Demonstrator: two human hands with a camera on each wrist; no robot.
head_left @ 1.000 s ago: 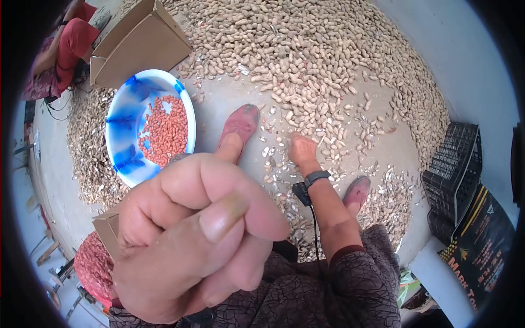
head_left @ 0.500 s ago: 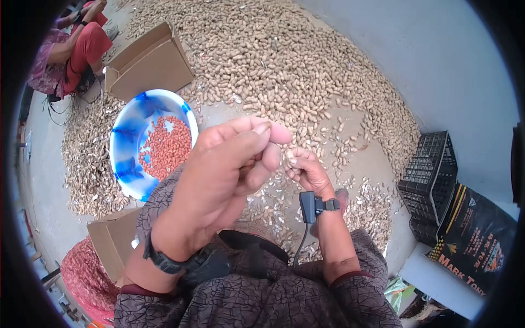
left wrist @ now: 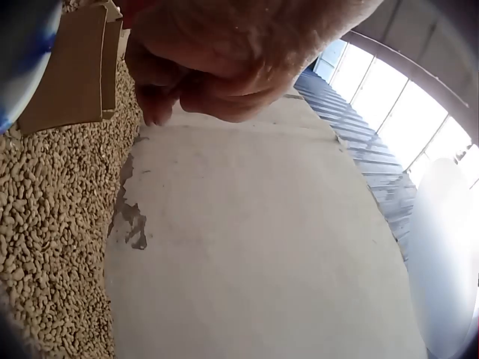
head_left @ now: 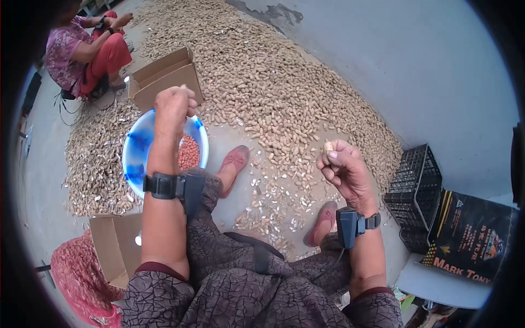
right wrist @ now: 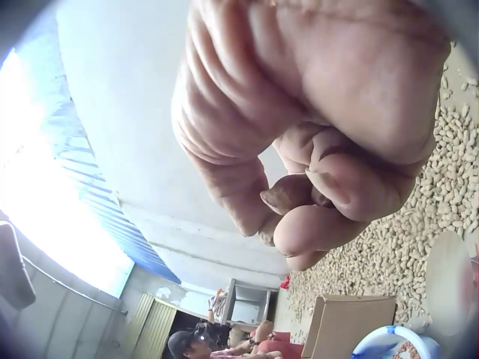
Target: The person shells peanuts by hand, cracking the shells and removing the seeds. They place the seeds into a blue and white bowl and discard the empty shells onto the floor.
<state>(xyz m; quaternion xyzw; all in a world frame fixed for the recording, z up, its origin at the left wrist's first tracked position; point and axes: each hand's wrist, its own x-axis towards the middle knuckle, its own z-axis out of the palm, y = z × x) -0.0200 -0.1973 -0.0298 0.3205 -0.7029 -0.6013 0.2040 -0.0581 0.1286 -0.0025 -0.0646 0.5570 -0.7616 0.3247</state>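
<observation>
My left hand (head_left: 175, 106) is above the far rim of the blue-and-white basin (head_left: 136, 143), back of the hand up and fingers curled. Reddish kernels (head_left: 188, 152) lie in the basin. The left wrist view shows that hand (left wrist: 224, 60) with bent fingers and no object visible in them; the inside of the hand is hidden. To the right, my right hand (head_left: 350, 167) pinches an unshelled peanut (head_left: 328, 150) between thumb and fingers, over scattered peanuts. The right wrist view shows that hand (right wrist: 314, 112) close up, with a brown peanut (right wrist: 288, 196) between its fingertips.
A large peanut heap (head_left: 262, 82) runs along the wall. Cardboard boxes (head_left: 164, 76) stand beyond and left of the basin; a shell pile (head_left: 98, 164) lies left. Black crates (head_left: 413, 186) stand right. Another person (head_left: 87, 52) sits at the upper left.
My left hand has moved away from the camera and left to the basin. The right hand has risen from the peanuts on the floor and moved right, now with a peanut in its fingers.
</observation>
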